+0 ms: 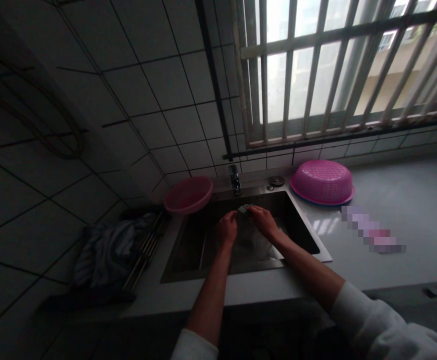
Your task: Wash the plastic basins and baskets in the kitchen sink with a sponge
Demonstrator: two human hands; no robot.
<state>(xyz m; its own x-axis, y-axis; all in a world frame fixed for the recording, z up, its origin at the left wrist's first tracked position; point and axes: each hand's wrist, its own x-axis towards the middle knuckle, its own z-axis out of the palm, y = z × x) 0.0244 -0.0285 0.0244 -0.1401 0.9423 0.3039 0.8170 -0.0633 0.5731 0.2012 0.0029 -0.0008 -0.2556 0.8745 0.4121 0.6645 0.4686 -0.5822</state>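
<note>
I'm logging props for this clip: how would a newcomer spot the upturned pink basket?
Start at the barred window, then drop to the pale counter right of the steel sink. The pink basket lies upside down there, by the sink's back corner. Its perforated mesh dome sets it apart from the smooth pink basin left of the tap.

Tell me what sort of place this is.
Most likely a home kitchen: a steel sink with a faucet set in a counter, tiled walls, a pink colander.
</note>
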